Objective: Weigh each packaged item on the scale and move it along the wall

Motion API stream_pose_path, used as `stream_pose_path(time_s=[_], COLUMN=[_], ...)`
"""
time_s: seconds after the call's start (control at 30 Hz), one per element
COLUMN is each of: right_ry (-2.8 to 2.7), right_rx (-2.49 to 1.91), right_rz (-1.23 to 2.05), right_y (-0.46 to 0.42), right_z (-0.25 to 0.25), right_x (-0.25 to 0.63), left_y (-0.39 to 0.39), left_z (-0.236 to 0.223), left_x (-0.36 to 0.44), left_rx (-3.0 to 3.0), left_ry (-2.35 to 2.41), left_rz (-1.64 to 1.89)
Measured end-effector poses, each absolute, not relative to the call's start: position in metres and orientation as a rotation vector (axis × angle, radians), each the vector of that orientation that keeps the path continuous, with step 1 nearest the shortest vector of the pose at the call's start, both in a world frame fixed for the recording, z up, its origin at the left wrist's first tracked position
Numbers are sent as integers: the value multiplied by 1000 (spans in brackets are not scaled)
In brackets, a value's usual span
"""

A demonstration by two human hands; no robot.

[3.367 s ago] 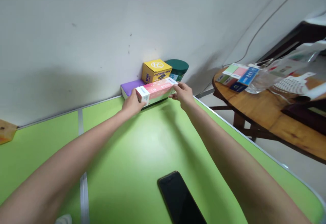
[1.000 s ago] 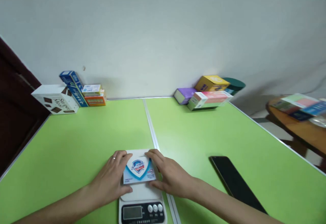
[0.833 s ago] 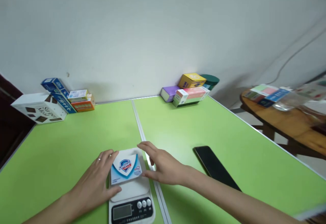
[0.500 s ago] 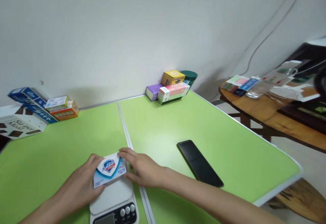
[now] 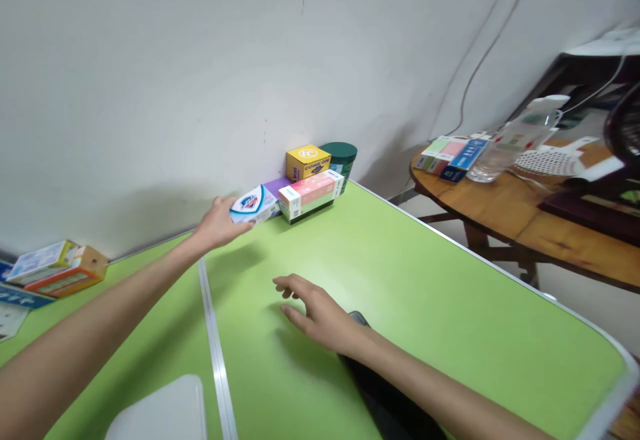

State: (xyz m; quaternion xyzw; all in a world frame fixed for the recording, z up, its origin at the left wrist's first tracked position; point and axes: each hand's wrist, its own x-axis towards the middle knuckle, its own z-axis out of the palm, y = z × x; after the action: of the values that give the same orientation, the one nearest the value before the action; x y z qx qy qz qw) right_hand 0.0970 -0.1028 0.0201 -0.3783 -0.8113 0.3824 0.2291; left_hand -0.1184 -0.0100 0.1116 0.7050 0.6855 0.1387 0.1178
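My left hand (image 5: 219, 223) reaches to the back of the green table and grips a white and blue Safeguard soap box (image 5: 254, 205) by its left end. The soap box is in front of a purple pack (image 5: 277, 187) and partly hides it; whether they touch I cannot tell. Just right of it lies a long pink and white box (image 5: 311, 195). My right hand (image 5: 315, 310) hovers over the table with fingers apart, holding nothing. Beneath the right forearm is a black phone (image 5: 383, 397), partly covered. A white kitchen scale (image 5: 163, 413) shows only partly at the bottom edge.
Behind the pink box stand a yellow box (image 5: 307, 163) and a green-lidded tub (image 5: 342, 154). Several boxes, one of them orange (image 5: 70, 283), lie at the far left against the wall. On a wooden table (image 5: 500, 217) at right are small boxes and a clear plastic jug (image 5: 515, 140).
My left hand has carried the soap box from the scale to the back, beside the pink box. My right hand has let go of the box. The view has swung right.
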Motion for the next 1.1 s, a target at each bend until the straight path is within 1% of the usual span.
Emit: stream_pose_path(time_s=[0.13, 0.27, 0.53, 0.7, 0.77, 0.83, 1.0, 1.1], right_ry=[-2238, -2300, -2343, -2384, -2396, -2385, -2341, -2407], right_rx=[-1012, -958, -926, -901, -897, -900, -887, -675], right_rz=[1147, 1211, 1278, 1306, 1308, 1307, 1374, 1414], right_y=[-97, -96, -88, -86, -88, -90, -99, -110], right_z=[13, 9, 8, 19, 25, 30, 38, 45], right_x=[107, 114, 118, 107, 101, 95, 66, 33], left_y=[68, 116, 146, 147, 129, 92, -63, -156], left_z=[103, 85, 40, 37, 43, 50, 55, 50], left_x=[-90, -74, -54, -56, -63, -78, -149, -185], left_rx=[1963, 1838, 1586, 1576, 1623, 1689, 1824, 1816], left_ry=[2116, 2153, 2178, 1999, 1889, 1771, 1476, 1411], left_rz=[487, 563, 837, 890, 872, 818, 493, 358])
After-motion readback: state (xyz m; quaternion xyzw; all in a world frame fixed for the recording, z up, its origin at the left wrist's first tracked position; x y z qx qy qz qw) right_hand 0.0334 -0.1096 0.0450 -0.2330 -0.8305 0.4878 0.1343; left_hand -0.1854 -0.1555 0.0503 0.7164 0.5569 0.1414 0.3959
